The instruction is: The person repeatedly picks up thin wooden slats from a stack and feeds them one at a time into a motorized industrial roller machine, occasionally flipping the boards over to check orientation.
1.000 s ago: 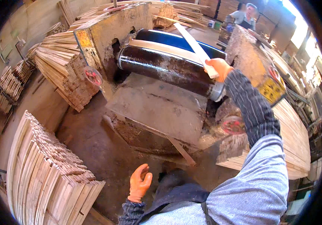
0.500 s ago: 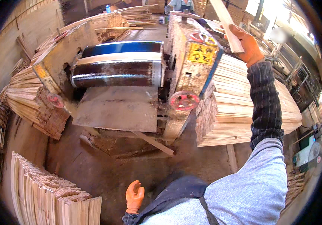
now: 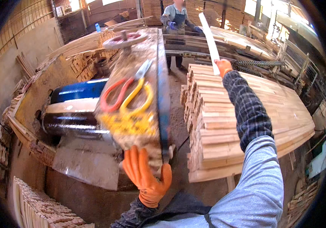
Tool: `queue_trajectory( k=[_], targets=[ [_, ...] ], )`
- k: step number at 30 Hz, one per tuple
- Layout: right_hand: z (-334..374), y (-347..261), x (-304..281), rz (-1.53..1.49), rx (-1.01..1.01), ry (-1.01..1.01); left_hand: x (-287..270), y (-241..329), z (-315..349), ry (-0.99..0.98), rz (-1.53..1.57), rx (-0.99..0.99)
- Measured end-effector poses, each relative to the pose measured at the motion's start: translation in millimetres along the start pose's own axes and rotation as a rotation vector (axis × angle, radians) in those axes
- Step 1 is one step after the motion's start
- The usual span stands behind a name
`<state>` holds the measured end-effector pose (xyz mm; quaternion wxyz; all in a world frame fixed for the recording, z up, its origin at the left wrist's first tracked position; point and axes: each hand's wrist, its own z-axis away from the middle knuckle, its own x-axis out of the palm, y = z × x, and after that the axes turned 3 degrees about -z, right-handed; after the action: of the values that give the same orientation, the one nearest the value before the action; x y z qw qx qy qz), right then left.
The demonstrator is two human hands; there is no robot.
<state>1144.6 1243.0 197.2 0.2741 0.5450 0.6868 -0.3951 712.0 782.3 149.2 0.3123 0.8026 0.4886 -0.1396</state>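
Observation:
My right hand (image 3: 224,67), in an orange glove, grips the near end of a pale wooden strip (image 3: 209,41) over the long stack of boards (image 3: 223,117). The strip points up and away from me, tilted a little left. My left hand (image 3: 143,173), also gloved in orange, has its fingers spread at the front of the machine's worn side housing (image 3: 136,140); whether it presses on it I cannot tell. Scissors (image 3: 132,91) with one red and one yellow handle lie on top of the housing, behind a yellow label. Left of it are a blue roller (image 3: 75,93) and a dark roller (image 3: 72,122).
A metal feed plate (image 3: 87,161) juts out below the rollers. A handwheel (image 3: 125,41) tops the housing. Another person (image 3: 178,22) in an apron stands beyond, by a conveyor with a chain (image 3: 260,68). Upright wood strips (image 3: 45,205) stand at the lower left.
The view has come closer to the machine's housing and the board stack. My left hand has risen from low down to the housing. The wooden strip, still in my right hand, is now over the stack.

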Motion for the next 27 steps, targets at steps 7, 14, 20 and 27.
queue_trajectory(
  k=[7, 14, 20, 27],
  targets=[
    [-171.1, 105.6, 196.9, -0.431, -0.150, -0.152, 94.6, 13.7, -19.0, 0.090, -0.466, -0.095],
    [-347.3, 190.1, 153.2, -0.500, -0.191, -0.042, 145.2, -7.0, 8.1, 0.266, 0.043, -0.311],
    [-298.0, 56.4, 219.6, -1.444, 0.504, -0.228, 134.5, -2.1, -8.2, 0.147, -0.359, -0.348],
    [-308.6, 35.4, 243.8, -1.793, 0.530, -0.297, 124.8, 12.6, -8.0, 0.150, -0.466, -0.367]
  ],
)
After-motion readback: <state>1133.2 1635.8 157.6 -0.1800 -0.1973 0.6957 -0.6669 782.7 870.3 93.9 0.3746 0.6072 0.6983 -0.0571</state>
